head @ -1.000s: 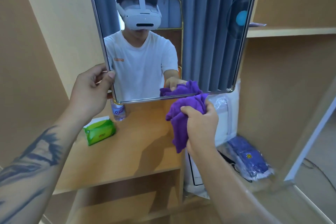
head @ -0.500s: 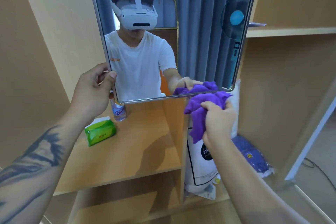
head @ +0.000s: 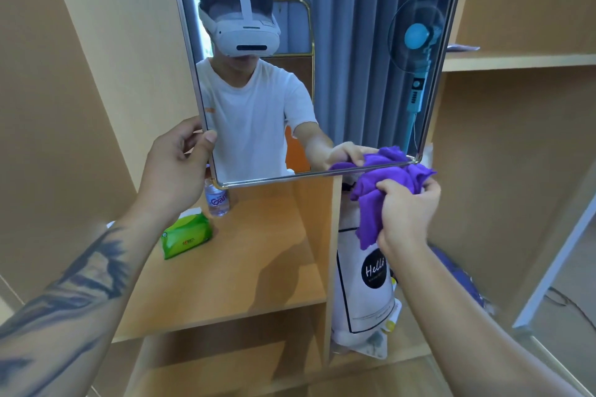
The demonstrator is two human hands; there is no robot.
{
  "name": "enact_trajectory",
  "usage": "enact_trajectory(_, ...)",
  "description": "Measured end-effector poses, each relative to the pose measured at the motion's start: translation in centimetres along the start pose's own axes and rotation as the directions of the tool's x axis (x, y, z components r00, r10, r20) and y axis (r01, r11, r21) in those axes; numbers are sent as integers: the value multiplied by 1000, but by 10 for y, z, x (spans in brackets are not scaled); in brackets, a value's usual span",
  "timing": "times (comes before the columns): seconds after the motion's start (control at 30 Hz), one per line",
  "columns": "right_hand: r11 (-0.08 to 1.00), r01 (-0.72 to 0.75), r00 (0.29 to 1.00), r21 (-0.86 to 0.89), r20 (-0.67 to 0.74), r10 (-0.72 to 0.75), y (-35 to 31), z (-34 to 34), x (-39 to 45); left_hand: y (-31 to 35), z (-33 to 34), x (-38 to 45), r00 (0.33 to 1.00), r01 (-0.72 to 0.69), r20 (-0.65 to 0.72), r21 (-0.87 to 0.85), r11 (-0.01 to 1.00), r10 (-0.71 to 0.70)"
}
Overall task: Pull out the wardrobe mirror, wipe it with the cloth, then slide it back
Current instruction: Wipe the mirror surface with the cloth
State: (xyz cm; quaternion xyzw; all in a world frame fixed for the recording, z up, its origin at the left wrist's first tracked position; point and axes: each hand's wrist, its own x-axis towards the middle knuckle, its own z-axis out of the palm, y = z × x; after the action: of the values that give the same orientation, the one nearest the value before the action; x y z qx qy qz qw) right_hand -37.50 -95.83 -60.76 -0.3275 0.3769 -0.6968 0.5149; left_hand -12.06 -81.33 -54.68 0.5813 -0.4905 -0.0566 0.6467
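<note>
The wardrobe mirror (head: 354, 74), tall with a thin metal frame, stands pulled out in front of me and reflects a person, blue curtains and a fan. My left hand (head: 175, 167) grips its left edge near the bottom corner, thumb on the glass side. My right hand (head: 408, 213) is closed on a bunched purple cloth (head: 383, 184), pressed against the mirror's bottom right corner. Part of the cloth hangs below my fingers.
A wooden shelf (head: 245, 274) below the mirror carries a green wipes pack (head: 187, 237) and a small water bottle (head: 216, 200). A white "Hello" bag (head: 364, 293) stands in the right compartment beside a blue packet (head: 458, 277). An upper shelf (head: 522, 61) juts out at right.
My right hand has carried the cloth rightward along the mirror's bottom edge, from the middle to the right corner. The left hand keeps its grip on the left edge.
</note>
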Motion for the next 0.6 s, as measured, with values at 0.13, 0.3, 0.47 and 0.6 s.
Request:
enact_trajectory(0.13,998,-2,991,-60,133,10,17,19,-29,1,1,0,1000,4,-16,4,1000,-4)
enact_trajectory(0.3,980,82,977,-180,209,-43,21,7,-24,-1,1,-1,1000,-20,-8,28,999,20)
enact_trajectory(0.47,997,42,999,-59,-22,-43,-4,-15,21,-3,1,0,1000,-27,-6,21,999,27)
enact_trajectory(0.6,985,93,995,-144,35,-89,1,-4,8,-5,3,1,999,-43,-6,36,998,43)
